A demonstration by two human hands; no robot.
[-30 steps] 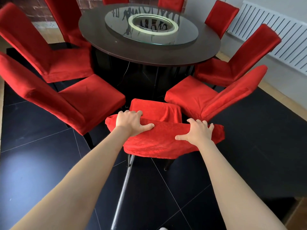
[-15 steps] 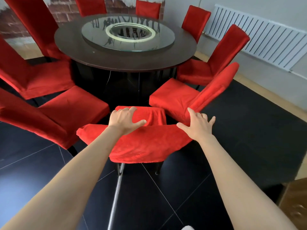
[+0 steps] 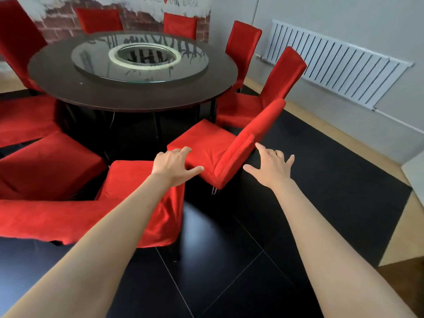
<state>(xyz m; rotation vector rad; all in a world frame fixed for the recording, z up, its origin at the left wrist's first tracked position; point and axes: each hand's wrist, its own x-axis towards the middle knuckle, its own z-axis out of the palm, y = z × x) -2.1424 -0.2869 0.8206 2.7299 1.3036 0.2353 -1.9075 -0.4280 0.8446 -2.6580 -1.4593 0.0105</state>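
Several red-covered chairs ring a dark round table (image 3: 68, 88). The nearest chair (image 3: 128, 207) stands at the lower left, its backrest top running across the left of the view. To its right a second red chair (image 3: 220, 148) faces the table, with its backrest rising to the upper right. My left hand (image 3: 174, 165) hovers with spread fingers over the near corner of that second chair's seat; whether it touches is unclear. My right hand (image 3: 270, 166) is open in the air just right of that chair's backrest, holding nothing.
A glass turntable (image 3: 91, 63) with a pale ring sits on the table. A white radiator (image 3: 332, 63) hangs on the right wall. Black tiles (image 3: 229, 260) lie under me, with wooden floor (image 3: 408, 226) at the right edge.
Both hands have let go of the nearest chair's backrest and moved right toward the second chair. My view has swung right, so the nearest chair now lies at the lower left.
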